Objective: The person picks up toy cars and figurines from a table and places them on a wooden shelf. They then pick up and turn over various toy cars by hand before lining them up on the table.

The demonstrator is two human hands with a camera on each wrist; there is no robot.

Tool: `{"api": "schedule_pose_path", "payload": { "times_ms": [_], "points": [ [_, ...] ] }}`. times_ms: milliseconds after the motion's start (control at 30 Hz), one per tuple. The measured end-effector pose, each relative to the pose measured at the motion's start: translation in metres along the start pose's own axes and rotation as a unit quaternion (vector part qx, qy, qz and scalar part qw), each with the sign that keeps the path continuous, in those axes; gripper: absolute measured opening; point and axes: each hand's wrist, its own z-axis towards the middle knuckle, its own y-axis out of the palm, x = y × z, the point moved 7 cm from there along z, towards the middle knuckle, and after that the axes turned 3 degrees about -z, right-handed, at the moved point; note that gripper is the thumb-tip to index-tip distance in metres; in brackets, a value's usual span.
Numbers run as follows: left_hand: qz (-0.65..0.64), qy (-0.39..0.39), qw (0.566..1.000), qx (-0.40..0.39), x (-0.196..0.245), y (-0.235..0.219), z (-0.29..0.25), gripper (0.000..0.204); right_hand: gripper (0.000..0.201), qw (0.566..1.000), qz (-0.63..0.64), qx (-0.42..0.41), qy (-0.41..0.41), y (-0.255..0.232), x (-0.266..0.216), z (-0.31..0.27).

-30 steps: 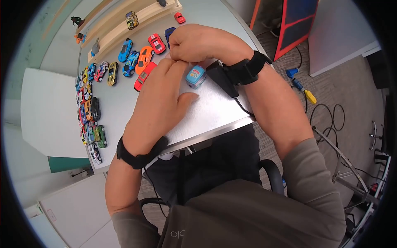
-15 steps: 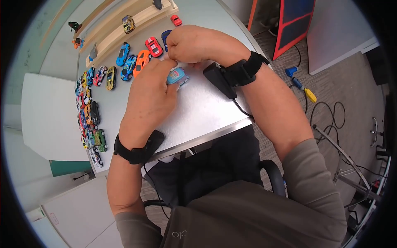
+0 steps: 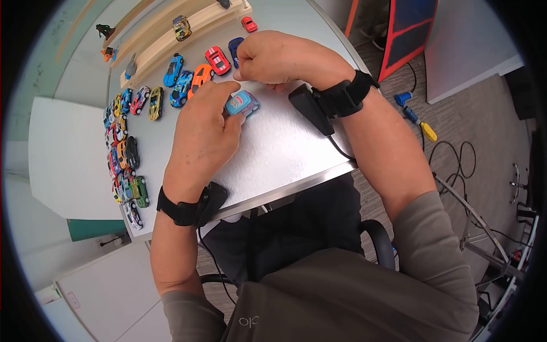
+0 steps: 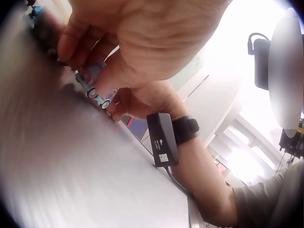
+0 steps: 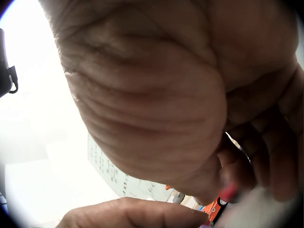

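A light blue toy car (image 3: 241, 103) with a printed roof is pinched between the thumb and fingers of my left hand (image 3: 205, 122). In the left wrist view, the same car (image 4: 92, 88) shows its wheels close over the table. My right hand (image 3: 279, 57) is bent down just beyond it with curled fingers, close to a dark blue toy car (image 3: 235, 48) that it partly covers. In the right wrist view a small blurred red patch (image 5: 230, 192) shows by the right fingertips; I cannot tell whether it is held.
Beyond my hands stand a red striped car (image 3: 217, 60), an orange car (image 3: 201, 77), blue cars (image 3: 173, 69) and a yellow car (image 3: 155, 104). Several more cars line the table's left edge. A wooden rack (image 3: 154, 54) runs along the back, and a small red car (image 3: 249, 23) sits near its end.
My left hand has drawn back slightly and taken hold of the light blue car, which has shifted left and turned. The right hand stays in nearly the same place.
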Motion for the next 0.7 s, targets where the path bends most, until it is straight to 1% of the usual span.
{"api": "schedule_pose_path", "payload": {
  "times_ms": [300,367,467,533,567,633,700],
  "points": [
    [0.012,-0.002,1.0,0.007,-0.0059,-0.0011,-0.0003,0.042,0.025,1.0,-0.013,-0.005,0.005,0.0023,0.0024,0.0027],
    [0.009,0.003,1.0,0.009,-0.0051,-0.0014,-0.0006,0.044,0.025,1.0,-0.007,0.006,-0.003,0.0008,0.0018,0.0021],
    [-0.013,-0.01,1.0,0.008,-0.0044,-0.0032,-0.0004,0.046,0.024,1.0,-0.008,0.004,0.003,0.0011,0.0023,0.0031],
    [-0.041,-0.042,0.998,0.002,-0.0045,-0.0055,0.0003,0.043,0.023,1.0,-0.007,0.005,0.005,0.0009,0.0022,0.0025],
    [-0.042,-0.042,0.998,0.003,-0.0063,-0.0058,0.0008,0.043,0.023,1.0,-0.005,0.005,0.006,0.0009,0.0021,0.0025],
    [0.01,0.007,1.0,-0.009,-0.0047,-0.0059,0.0027,0.046,0.023,1.0,-0.003,0.004,0.005,0.0011,0.0028,0.0023],
    [0.023,0.012,0.999,-0.022,-0.0003,-0.0042,0.0066,0.045,0.022,1.0,-0.001,0.004,0.004,0.0022,0.0037,0.0044]
  ]
}}
